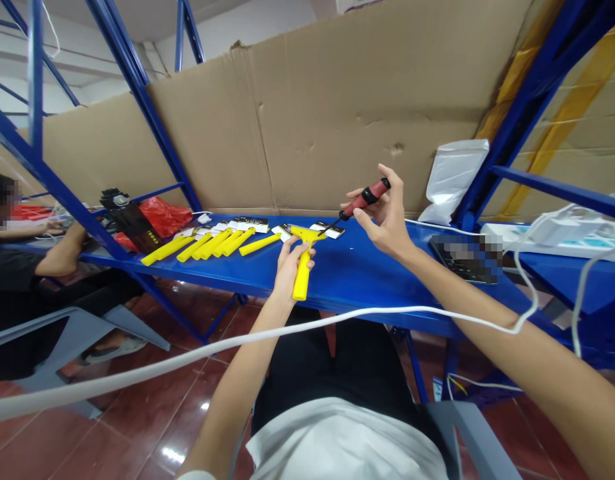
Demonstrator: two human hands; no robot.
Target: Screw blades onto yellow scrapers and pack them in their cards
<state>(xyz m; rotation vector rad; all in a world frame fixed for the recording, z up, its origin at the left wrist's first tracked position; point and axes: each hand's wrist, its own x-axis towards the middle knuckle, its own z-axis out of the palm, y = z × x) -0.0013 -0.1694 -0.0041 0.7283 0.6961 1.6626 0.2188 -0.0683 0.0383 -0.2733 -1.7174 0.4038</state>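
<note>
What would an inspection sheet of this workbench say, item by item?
Surface: blue metal bench, glossy.
Job's things: yellow plastic scraper held upright on the bench; red-and-black-handled screwdriver, its tip at the scraper's head.
Clutter: row of yellow plastic handles; black-and-white cards; red plastic bag; white plastic bag.
Hands: left hand wraps the scraper's handle; right hand holds the screwdriver in its fingers.
Cables: white cable crosses both forearms.
Surroundings: brown cardboard sheet behind the bench; another person's arm at left.
</note>
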